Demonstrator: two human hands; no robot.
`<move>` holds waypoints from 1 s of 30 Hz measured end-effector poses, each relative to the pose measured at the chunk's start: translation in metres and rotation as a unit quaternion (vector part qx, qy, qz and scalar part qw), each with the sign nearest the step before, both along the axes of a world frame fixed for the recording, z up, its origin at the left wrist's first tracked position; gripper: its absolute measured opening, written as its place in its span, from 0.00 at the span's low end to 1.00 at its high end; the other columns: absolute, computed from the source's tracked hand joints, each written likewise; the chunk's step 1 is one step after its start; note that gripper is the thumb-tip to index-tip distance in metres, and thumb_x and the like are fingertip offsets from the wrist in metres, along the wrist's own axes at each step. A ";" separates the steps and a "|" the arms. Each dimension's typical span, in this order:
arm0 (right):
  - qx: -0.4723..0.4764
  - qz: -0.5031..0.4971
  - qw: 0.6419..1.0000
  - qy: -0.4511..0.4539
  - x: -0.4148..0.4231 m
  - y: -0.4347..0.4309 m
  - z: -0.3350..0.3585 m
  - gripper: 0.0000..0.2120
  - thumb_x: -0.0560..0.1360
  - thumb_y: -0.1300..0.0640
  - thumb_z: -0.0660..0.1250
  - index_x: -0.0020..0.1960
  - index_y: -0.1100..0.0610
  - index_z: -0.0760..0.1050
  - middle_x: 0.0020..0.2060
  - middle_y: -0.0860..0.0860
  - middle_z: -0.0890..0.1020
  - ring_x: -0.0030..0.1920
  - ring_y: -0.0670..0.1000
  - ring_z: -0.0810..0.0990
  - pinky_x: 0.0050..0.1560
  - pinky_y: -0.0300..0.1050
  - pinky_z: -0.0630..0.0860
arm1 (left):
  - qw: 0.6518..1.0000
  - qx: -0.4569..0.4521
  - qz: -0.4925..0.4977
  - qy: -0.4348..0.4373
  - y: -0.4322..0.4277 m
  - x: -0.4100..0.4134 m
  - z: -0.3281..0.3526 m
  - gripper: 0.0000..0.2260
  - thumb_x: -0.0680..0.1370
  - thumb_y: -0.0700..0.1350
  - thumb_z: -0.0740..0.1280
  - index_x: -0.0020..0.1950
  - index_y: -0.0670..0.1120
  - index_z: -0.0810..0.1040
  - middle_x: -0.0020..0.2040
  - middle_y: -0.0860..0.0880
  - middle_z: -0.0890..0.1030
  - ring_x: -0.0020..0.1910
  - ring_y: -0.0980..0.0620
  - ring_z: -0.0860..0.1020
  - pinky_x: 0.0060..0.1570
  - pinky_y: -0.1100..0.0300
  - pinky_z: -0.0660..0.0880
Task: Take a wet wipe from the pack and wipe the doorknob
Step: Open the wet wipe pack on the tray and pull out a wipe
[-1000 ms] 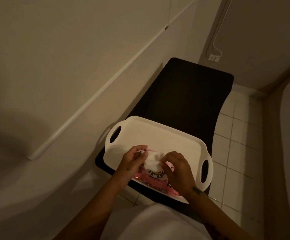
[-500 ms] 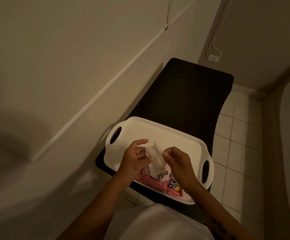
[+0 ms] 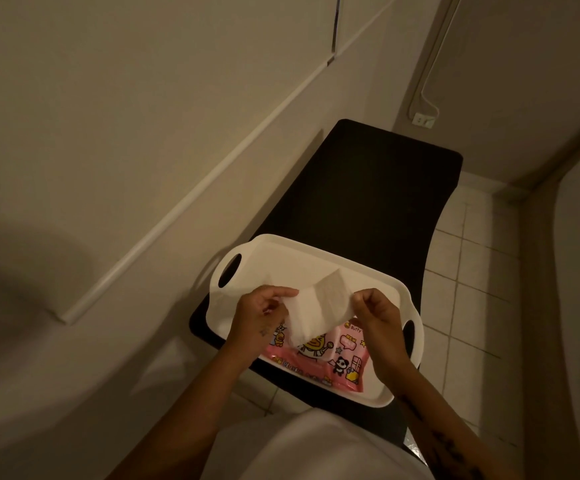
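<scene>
A white wet wipe [image 3: 319, 308] is stretched out between my two hands, above the tray. My left hand [image 3: 262, 318] pinches its left edge and my right hand [image 3: 376, 318] pinches its right edge. Below it the pink wipe pack [image 3: 342, 362], printed with cartoon animals, lies flat at the near end of the white tray [image 3: 281, 261]. The wipe's lower corner hangs over the pack. No doorknob is in view.
The tray with its two cut-out handles rests on a black bench [image 3: 368, 188] set against the wall on the left. White floor tiles [image 3: 468, 271] lie to the right. A wall socket [image 3: 423, 120] with a cable sits at the far corner.
The wipe has come out of the pack and my hands have moved apart and upward, spreading it open from a folded bunch into a flat sheet. The pack is now uncovered.
</scene>
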State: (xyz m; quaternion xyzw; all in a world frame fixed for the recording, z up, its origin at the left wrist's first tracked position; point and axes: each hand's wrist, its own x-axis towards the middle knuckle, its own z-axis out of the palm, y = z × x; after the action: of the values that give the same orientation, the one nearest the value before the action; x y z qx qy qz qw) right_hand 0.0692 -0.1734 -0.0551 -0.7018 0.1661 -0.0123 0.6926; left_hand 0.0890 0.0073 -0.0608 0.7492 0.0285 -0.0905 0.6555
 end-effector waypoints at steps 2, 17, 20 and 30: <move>-0.026 -0.001 1.000 -0.009 -0.002 -0.001 -0.002 0.09 0.77 0.63 0.59 0.41 0.54 0.72 0.43 0.50 0.78 0.49 0.57 0.77 0.47 0.48 0.76 | 1.000 0.005 -0.002 -0.014 -0.002 -0.002 0.003 0.19 0.73 0.30 0.62 0.43 0.55 0.79 0.47 0.49 0.81 0.50 0.48 0.78 0.52 0.57 0.77; -0.196 0.131 0.966 -0.107 -0.012 0.021 -0.001 0.10 0.73 0.62 0.66 0.40 0.47 0.73 0.39 0.46 0.80 0.43 0.47 0.78 0.42 0.38 0.74 | 0.996 0.033 -0.015 -0.078 -0.009 -0.009 0.030 0.12 0.73 0.37 0.67 0.44 0.56 0.76 0.44 0.56 0.79 0.45 0.59 0.78 0.42 0.73 0.76; -0.182 0.099 0.971 -0.117 -0.010 0.020 0.007 0.11 0.74 0.63 0.65 0.39 0.48 0.73 0.38 0.46 0.79 0.40 0.44 0.77 0.39 0.32 0.74 | 0.990 0.092 -0.028 -0.107 0.000 -0.014 0.030 0.07 0.73 0.38 0.68 0.46 0.50 0.78 0.40 0.58 0.78 0.39 0.63 0.77 0.40 0.77 0.73; -0.041 0.188 0.973 -0.125 -0.007 0.043 0.058 0.12 0.76 0.66 0.58 0.39 0.53 0.73 0.38 0.48 0.77 0.40 0.44 0.76 0.41 0.35 0.74 | 0.970 0.176 0.051 -0.157 0.006 -0.054 0.041 0.07 0.69 0.38 0.72 0.46 0.41 0.79 0.42 0.50 0.78 0.39 0.61 0.75 0.37 0.77 0.70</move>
State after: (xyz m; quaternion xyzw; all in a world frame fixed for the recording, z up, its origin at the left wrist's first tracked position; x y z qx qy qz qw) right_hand 0.0618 -0.1300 0.0025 -0.7412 -0.0578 0.0236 0.6684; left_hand 0.0346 0.0136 -0.0198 0.8552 -0.0210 0.0681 0.5134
